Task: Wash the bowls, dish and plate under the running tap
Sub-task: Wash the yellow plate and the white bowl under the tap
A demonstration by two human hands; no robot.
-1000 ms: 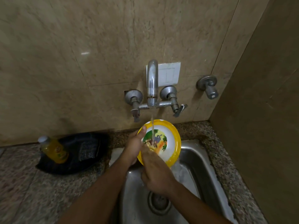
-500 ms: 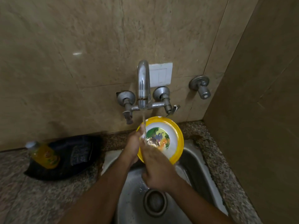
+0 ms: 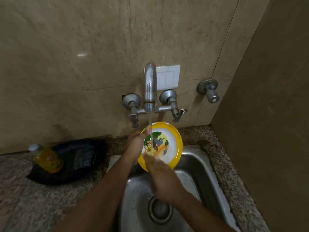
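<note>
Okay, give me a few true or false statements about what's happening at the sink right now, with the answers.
1. Water runs from the tap onto the yellow-rimmed plate. True.
2. The left hand grips the plate's rim. True.
3. The plate lies flat on the sink bottom. False: it is held tilted above the basin.
4. The yellow bottle stands right of the sink. False: it is on the left.
5. The right hand touches the plate's face. True.

No legible text. Yellow bottle (image 3: 46, 158) label blurred; bowl (image 3: 163, 144) carries only a cartoon print, no words.
</note>
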